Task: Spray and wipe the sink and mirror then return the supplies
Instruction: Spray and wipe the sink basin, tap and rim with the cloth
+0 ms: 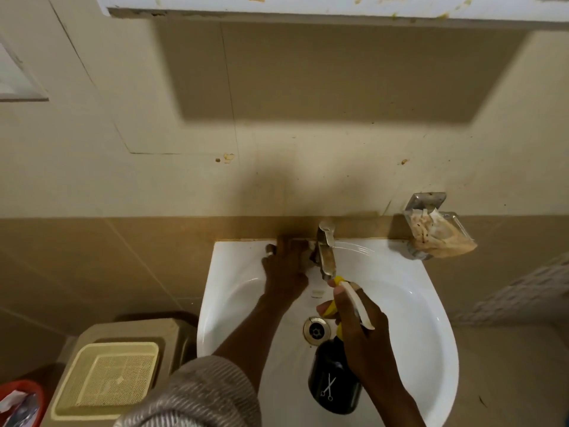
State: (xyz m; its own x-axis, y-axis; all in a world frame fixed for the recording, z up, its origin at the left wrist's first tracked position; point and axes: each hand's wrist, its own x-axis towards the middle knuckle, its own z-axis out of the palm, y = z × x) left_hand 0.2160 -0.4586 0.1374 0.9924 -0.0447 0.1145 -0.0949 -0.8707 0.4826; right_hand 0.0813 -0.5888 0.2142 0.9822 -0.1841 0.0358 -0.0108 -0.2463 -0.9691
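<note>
A white sink (409, 303) is mounted on a tan tiled wall, with a metal drain (316, 330) and a stained metal tap (325, 251) at its back rim. My left hand (284, 272) lies flat on the back rim just left of the tap base; a bit of brownish cloth (306, 260) shows under its fingers. Over the basin, my right hand (357, 325) grips a black spray bottle (334, 383) with a white and yellow trigger head, nozzle toward the tap. Only the bottom edge of the mirror or cabinet (308, 7) shows at the top.
A metal soap holder (437, 232) with a dirty plastic wrapper hangs on the wall right of the sink. A beige bin with a swing lid (107, 377) stands left of the sink, and a red container (21, 402) sits at the bottom left corner.
</note>
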